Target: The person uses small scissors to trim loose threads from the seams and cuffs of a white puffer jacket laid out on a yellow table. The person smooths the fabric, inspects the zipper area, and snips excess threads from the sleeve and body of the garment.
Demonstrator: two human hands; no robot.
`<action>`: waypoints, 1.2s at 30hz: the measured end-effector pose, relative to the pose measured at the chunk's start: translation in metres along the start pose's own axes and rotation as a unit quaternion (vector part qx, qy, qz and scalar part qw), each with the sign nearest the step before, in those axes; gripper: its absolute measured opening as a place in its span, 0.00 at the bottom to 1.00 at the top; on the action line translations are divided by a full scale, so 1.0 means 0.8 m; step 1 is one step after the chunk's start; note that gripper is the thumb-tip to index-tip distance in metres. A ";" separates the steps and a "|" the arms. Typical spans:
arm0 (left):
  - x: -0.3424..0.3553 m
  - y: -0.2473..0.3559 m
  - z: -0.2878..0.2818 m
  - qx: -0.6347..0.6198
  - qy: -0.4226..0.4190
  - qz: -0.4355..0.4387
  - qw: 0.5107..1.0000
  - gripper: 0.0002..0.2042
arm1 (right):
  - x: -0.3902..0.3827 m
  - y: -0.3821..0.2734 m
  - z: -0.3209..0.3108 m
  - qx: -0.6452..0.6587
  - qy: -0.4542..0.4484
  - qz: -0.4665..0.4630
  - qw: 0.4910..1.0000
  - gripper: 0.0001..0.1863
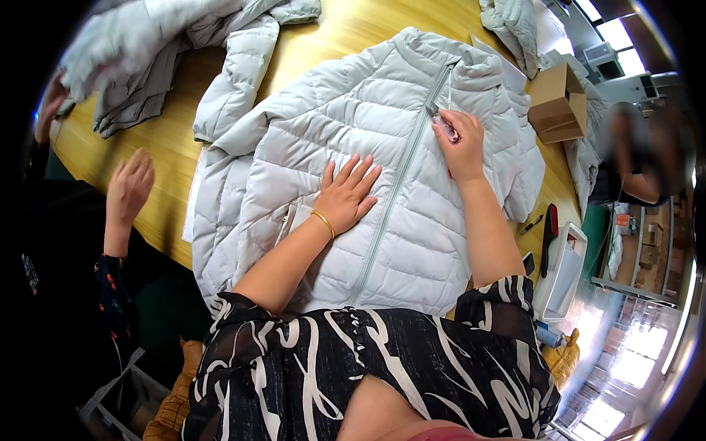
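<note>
Jacket [323, 110] spread, zip [402, 166] apparently fastened; right hand [463, 147] grips small tool [446, 130] alongside, seemingly unfinished; left hand [346, 192] splayed, empty, lower-left of grip.

A pale quilted jacket [316, 132] is spread across a yellow table [334, 37] at the centre of the frame. The left hand [347, 192], its wrist circled by a gold bracelet [323, 224], is laid flat on it, left of the zip [398, 185]. A small pinkish tool [448, 129] is held in the grip of the right hand [463, 143], beside the zip's upper part. At left, a co-worker's hand [130, 189] is seen; at upper right, a cardboard box [557, 103]; below it, a black-and-red brush [548, 239] and a white tray [577, 246].
</note>
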State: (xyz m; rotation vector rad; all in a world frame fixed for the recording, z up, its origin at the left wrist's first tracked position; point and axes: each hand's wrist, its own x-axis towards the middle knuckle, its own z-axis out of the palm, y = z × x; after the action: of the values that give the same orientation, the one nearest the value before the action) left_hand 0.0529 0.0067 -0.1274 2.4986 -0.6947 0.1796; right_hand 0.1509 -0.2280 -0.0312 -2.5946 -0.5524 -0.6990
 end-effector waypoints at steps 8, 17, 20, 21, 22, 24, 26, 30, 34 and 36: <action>-0.001 0.000 0.001 -0.006 0.004 -0.001 1.000 0.26 | 0.006 0.000 0.005 0.006 0.029 0.018 0.999 0.16; -0.001 0.003 0.004 -0.003 0.008 0.007 1.000 0.26 | 0.004 -0.002 0.007 0.000 0.048 0.031 0.998 0.15; -0.005 -0.001 -0.002 0.014 0.009 -0.002 1.000 0.25 | 0.006 -0.007 0.007 0.008 0.046 0.031 0.998 0.15; -0.004 0.000 -0.002 0.012 0.013 0.000 1.000 0.25 | 0.005 -0.004 0.008 -0.010 0.041 0.022 0.999 0.15; -0.004 0.001 -0.001 0.011 0.015 0.002 1.000 0.25 | 0.004 -0.004 0.008 -0.028 0.035 0.015 0.999 0.15; -0.003 0.001 -0.002 0.010 0.018 0.004 1.000 0.25 | 0.004 -0.005 0.005 -0.005 0.048 0.036 0.998 0.15; -0.004 0.002 0.000 0.011 0.017 0.004 1.000 0.25 | 0.002 -0.006 0.004 0.001 0.049 0.040 0.998 0.15; -0.003 0.002 0.001 0.013 0.019 0.001 1.000 0.25 | 0.002 -0.006 0.005 -0.011 0.047 0.024 0.999 0.16; -0.002 0.000 -0.002 -0.044 0.043 -0.014 0.998 0.21 | 0.002 0.000 0.007 0.000 0.049 0.024 0.998 0.16; 0.006 -0.002 -0.001 -0.109 0.073 -0.039 0.991 0.16 | 0.000 0.002 0.008 0.000 0.047 0.022 0.999 0.16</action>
State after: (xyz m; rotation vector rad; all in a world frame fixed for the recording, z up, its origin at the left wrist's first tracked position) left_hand 0.0580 0.0060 -0.1259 2.2734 -0.5256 0.2416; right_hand 0.1540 -0.2265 -0.0365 -2.5494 -0.4655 -0.8022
